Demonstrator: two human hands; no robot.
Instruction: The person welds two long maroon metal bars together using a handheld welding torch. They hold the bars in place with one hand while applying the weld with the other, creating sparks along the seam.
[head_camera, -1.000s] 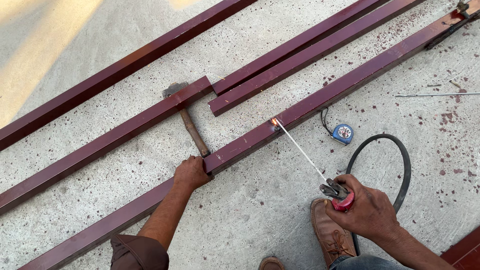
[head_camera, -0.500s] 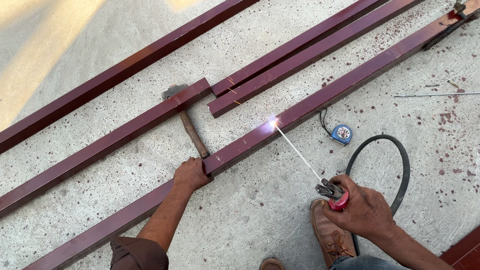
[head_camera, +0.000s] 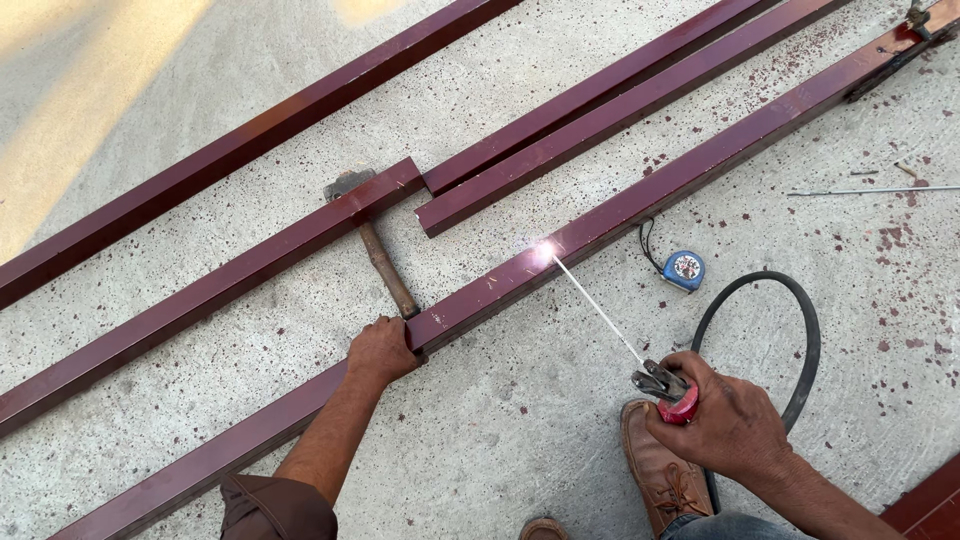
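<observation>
Head view, welding rod (head_camera: 598, 305) from right hand (head_camera: 728, 425), tip on steel tube (head_camera: 640, 205)

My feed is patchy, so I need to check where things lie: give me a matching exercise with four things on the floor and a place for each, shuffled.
Things:
1. hammer
2. tape measure
3. black cable
4. thin rod

Places:
A. looping across the concrete beside the right hand
B. running from the holder in the right hand up to the bright spark on the steel bar
C. lying between two bars, just above the left hand
D. on the concrete just below the sparking bar

Pairs: 1-C, 2-D, 3-A, 4-B
</observation>
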